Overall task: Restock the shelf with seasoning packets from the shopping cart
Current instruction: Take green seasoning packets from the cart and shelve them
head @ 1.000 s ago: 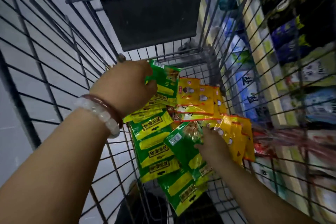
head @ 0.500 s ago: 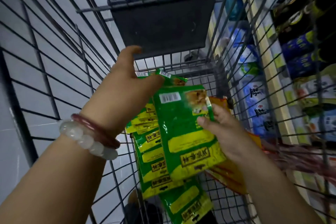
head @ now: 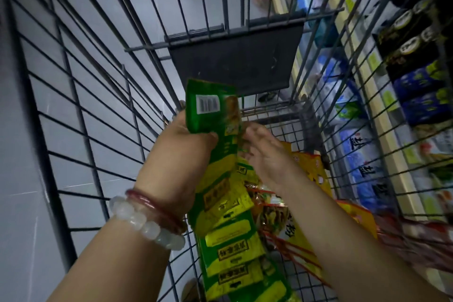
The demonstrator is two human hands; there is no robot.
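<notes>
The left hand grasps a bunch of green seasoning packets near their top, thumb in front, and they stand upright above the shopping cart. The right hand is just beside them, fingers relaxed and holding nothing; whether it touches the bunch I cannot tell, because of blur. More green packets and yellow packets lie in the cart below. The shelf with goods is to the right, behind the cart wires. To do this step well, I think the right hand should square the edges of the bunch, so no packet slips out, before lifting it over the cart wall toward the shelf.
</notes>
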